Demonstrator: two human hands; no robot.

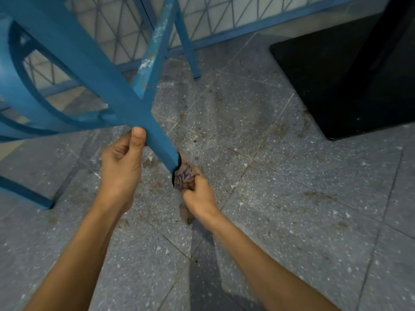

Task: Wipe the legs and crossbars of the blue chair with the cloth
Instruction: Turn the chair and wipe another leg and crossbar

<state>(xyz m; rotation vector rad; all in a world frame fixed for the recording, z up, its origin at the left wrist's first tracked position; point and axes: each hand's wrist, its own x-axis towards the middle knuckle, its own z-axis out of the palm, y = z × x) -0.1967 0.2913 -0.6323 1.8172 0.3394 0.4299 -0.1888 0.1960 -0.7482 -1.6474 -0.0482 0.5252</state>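
One blue chair [74, 57], rigid, probably light, tipped above the floor [292, 198]: left grip [122, 162] curled round its leg [146, 124] near the foot, right grip [198, 195] bunching the soft, limp cloth [184, 176] against that foot; best held mid-leg.

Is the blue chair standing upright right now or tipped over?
Tipped: the left hand holds one leg of the blue chair slanted off the floor, cloth at its foot.
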